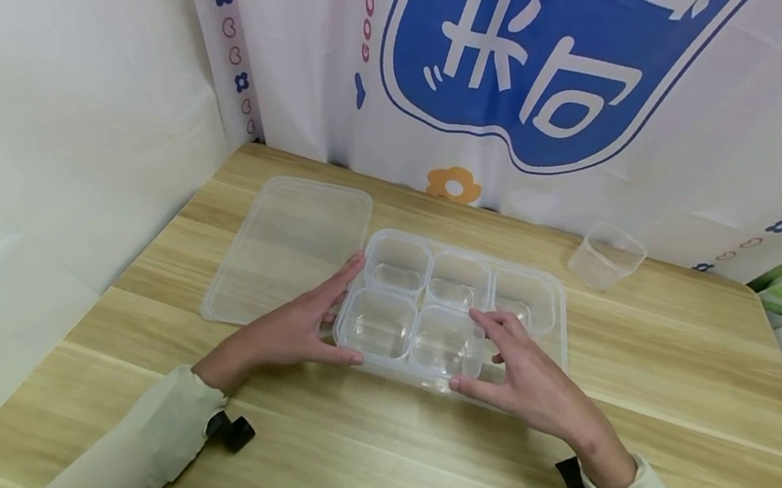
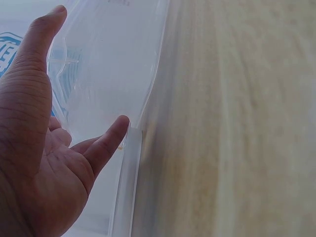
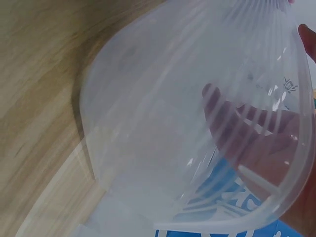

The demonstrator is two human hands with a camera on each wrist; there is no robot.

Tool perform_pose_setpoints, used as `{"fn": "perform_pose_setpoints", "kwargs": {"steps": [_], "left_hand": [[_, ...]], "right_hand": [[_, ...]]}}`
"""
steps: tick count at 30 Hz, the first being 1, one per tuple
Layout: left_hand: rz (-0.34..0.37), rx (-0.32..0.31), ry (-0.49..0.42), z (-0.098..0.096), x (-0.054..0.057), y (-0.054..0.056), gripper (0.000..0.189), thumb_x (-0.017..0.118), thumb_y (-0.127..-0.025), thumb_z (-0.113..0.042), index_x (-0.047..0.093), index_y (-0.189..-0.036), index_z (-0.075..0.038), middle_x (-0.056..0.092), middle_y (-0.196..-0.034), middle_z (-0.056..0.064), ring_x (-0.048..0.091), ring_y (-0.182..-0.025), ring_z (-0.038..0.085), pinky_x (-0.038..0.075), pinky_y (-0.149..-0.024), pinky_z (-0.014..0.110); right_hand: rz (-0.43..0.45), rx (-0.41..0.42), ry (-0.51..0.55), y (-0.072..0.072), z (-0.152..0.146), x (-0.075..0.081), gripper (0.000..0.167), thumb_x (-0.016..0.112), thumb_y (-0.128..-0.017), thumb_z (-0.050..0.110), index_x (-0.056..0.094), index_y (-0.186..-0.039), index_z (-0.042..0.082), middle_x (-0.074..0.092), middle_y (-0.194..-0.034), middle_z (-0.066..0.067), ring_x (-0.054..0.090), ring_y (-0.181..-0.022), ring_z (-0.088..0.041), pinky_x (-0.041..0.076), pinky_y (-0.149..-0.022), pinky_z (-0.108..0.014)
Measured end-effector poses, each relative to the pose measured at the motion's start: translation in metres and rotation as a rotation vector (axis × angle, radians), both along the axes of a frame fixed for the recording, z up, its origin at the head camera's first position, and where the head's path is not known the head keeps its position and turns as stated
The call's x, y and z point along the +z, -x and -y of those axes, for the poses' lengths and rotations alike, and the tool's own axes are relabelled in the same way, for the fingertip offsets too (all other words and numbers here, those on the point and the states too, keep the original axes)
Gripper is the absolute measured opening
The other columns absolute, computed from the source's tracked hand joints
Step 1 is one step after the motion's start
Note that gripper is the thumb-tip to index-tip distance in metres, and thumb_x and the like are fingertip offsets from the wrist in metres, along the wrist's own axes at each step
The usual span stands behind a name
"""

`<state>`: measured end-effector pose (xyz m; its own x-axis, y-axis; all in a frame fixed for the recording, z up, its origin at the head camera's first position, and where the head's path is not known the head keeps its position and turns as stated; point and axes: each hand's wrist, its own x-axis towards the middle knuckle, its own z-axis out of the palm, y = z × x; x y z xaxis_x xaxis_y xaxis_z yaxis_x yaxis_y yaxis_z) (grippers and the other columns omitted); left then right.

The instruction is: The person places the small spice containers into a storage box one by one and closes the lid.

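Observation:
A clear plastic box lies on the table with several clear square cups in it; its front right part holds no cup. My left hand is at the box's left end, its fingers extended along the side and its thumb at the front rim. In the left wrist view, a fingertip of my left hand touches the clear plastic. My right hand holds the front middle cup between thumb and fingers at its right side. Through the box wall, fingers of my right hand show in the right wrist view.
A clear flat lid lies left of the box, close to my left hand. One more clear cup stands at the back right of the wooden table. A printed cloth hangs along the table's back edge.

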<state>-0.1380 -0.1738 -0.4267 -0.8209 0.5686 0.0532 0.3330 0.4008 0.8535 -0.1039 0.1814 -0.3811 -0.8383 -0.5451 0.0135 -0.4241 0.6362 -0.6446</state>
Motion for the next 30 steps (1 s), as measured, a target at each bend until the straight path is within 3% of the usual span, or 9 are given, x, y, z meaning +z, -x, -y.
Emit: {"fn": "perform_pose_setpoints", "kwargs": {"steps": [7,14,24,30], "left_hand": [[-0.011,0.003,0.004,0.0,0.0,0.002,0.133,0.092,-0.077,-0.045,-0.005,-0.167,-0.029,-0.009,-0.171,-0.007,0.039,-0.144,0.033,0.05,-0.101,0.04],[0.006,0.005,-0.004,-0.001,-0.002,0.001,0.133,0.092,-0.077,-0.044,-0.005,-0.166,-0.031,-0.009,-0.172,-0.004,0.039,-0.144,0.031,0.05,-0.1,0.037],[0.002,0.004,0.0,-0.001,-0.001,0.001,0.133,0.092,-0.077,-0.045,-0.005,-0.167,-0.03,-0.009,-0.172,-0.006,0.04,-0.143,0.032,0.051,-0.1,0.039],[0.0,-0.004,-0.002,-0.001,-0.001,0.001,0.133,0.092,-0.078,-0.044,-0.006,-0.167,-0.028,-0.01,-0.171,-0.006,0.039,-0.144,0.033,0.05,-0.101,0.041]], "right_hand": [[-0.014,0.0,-0.001,0.0,-0.001,0.0,0.094,0.078,-0.09,0.053,0.035,-0.16,0.008,0.043,-0.148,-0.013,0.065,-0.107,-0.032,0.056,-0.087,-0.043],[-0.036,-0.006,-0.025,-0.001,-0.001,0.0,0.095,0.077,-0.09,0.055,0.032,-0.162,0.013,0.044,-0.148,-0.012,0.056,-0.123,-0.031,0.054,-0.091,-0.048],[-0.061,-0.02,-0.044,-0.004,-0.003,0.003,0.096,0.075,-0.09,0.057,0.03,-0.162,0.013,0.042,-0.149,-0.01,0.058,-0.121,-0.03,0.054,-0.09,-0.049],[-0.104,-0.04,-0.012,-0.002,-0.009,0.011,0.088,0.077,-0.093,0.047,0.035,-0.16,0.011,0.047,-0.147,-0.011,0.06,-0.117,-0.031,0.055,-0.09,-0.05]]}}
